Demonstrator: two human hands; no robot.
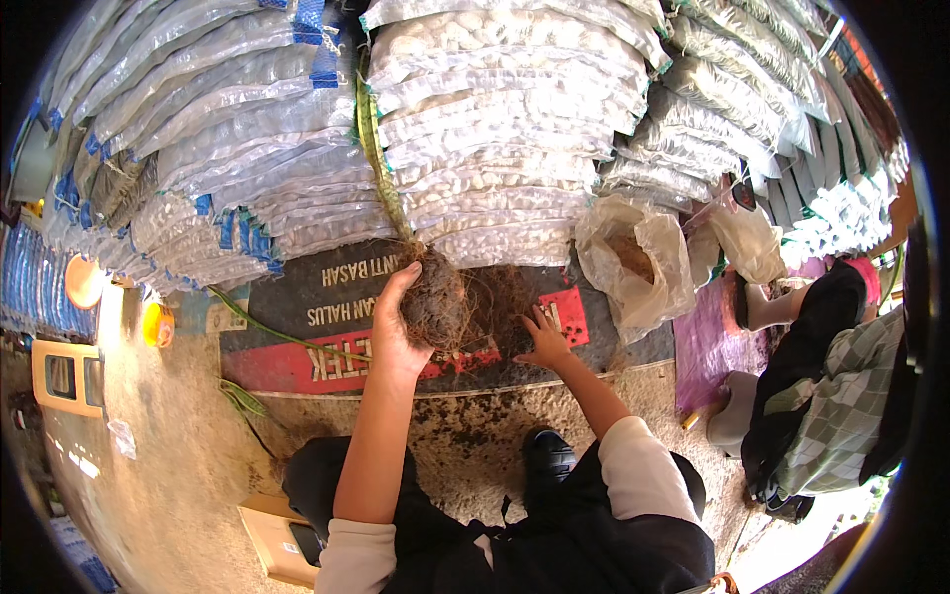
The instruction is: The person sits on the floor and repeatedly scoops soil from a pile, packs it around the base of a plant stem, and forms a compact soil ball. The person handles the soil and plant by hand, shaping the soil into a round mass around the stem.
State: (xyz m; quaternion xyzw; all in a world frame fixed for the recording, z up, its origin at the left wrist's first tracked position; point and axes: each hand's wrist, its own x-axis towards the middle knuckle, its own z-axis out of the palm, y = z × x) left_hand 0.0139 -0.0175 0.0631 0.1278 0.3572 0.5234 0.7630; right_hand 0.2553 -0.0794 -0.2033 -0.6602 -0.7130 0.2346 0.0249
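My left hand (395, 319) grips the soil-packed root ball (439, 301) of a plant. From it a long variegated leaf, like a snake plant's (377, 148), rises against the stacked bags. My right hand (548, 343) is empty, fingers spread, at the edge of a dark heap of loose roots and soil (506, 297). Both hands are over a black and red printed sheet (267, 367) that bears writing. A second long green leaf (274, 328) lies across the sheet's left part. An open plastic bag (660, 297) with brown material inside stands to the right of my right hand.
Stacked clear bags of pale pebbles (505, 141) wall off the far side. At right a person (824, 393) sits by a purple sheet (705, 356). Soil dots the concrete floor (475, 438) near my shoe (548, 453). A yellow tub (158, 325) is at left.
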